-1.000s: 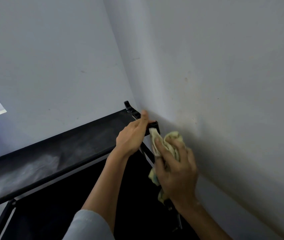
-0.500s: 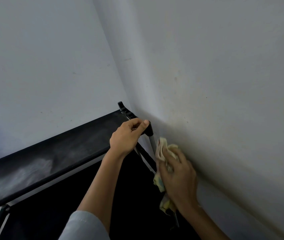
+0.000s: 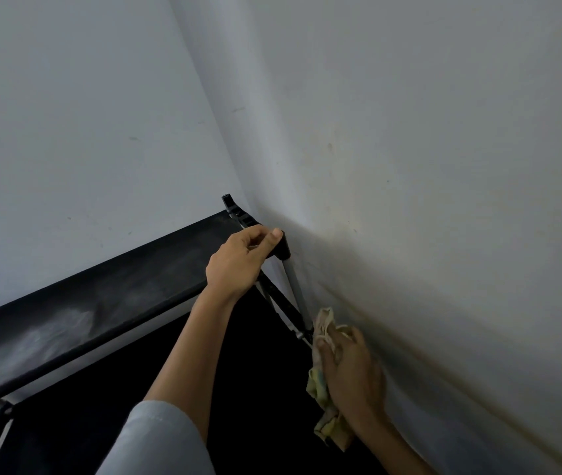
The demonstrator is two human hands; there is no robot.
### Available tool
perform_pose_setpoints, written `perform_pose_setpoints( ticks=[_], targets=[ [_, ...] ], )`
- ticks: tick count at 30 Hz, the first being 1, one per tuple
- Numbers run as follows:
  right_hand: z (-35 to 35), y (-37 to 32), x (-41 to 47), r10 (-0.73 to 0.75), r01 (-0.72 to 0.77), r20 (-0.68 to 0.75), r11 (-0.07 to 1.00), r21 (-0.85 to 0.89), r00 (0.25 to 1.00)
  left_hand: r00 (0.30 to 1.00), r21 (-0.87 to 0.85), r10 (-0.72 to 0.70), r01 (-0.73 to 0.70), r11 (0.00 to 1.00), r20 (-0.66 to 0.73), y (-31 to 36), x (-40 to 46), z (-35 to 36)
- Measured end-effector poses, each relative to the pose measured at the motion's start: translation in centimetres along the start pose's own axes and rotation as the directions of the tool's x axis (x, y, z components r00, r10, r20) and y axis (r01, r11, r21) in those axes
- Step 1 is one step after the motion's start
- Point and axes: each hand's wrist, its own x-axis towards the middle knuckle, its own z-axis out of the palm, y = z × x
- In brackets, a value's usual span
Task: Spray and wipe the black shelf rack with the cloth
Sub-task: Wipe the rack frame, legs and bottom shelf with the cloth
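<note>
Head view shows one black shelf rack (image 3: 101, 303) standing in a corner where two pale walls (image 3: 444, 166) meet, its dusty top shelf running from the lower left up to the corner. One crumpled yellowish cloth (image 3: 324, 337) is pressed against the rack's grey upright pole (image 3: 295, 286) on the right side, just beside the right-hand wall. Two hands are in view. The right hand (image 3: 351, 375) has its fingers curled round the cloth, holding it to the pole below the top shelf. The left hand (image 3: 238, 262) is above it, at the shelf's near right corner, gripping the black corner joint (image 3: 283, 246) with thumb and curled fingers. One grey sleeve (image 3: 159, 440) covers the left forearm near the bottom edge.
</note>
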Motion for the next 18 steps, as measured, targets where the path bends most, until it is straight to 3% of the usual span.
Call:
perform_pose_setpoints(
  ticks=[3, 6, 11, 15, 18],
  targets=[
    [-1.7, -3.2, 0.5, -0.022, 0.082, -0.283, 0.976, 0.2, 0.959, 1.0, 0.014, -0.005, 0.005, 1.0, -0.023, -0.2, 0.1, 0.2],
    [-1.5, -6.8, 2.8, -0.181, 0.277, -0.444, 0.947, 0.162, 0.878, 0.999, 0.017, -0.008, 0.009, 1.0, -0.033, -0.3, 0.2, 0.2],
    [2.3, -4.9, 3.0, -0.233, 0.249, -0.351, 0.969, 0.0, 0.907, 0.999, 0.043, 0.003, -0.001, 0.999, -0.051, -0.3, 0.3, 0.4],
    [3.4, -0.4, 0.2, -0.036, 0.049, -0.087, 0.987, 0.154, 0.996, 0.994, 0.075, 0.05, -0.043, 0.996, -0.098, -0.2, -0.3, 0.8],
    [3.4, 0.5, -0.2, 0.083, -0.084, 0.023, 0.993, 0.08, 0.996, 0.985, 0.149, 0.133, -0.116, 0.982, -0.113, -0.7, -1.0, 1.3]
  ],
)
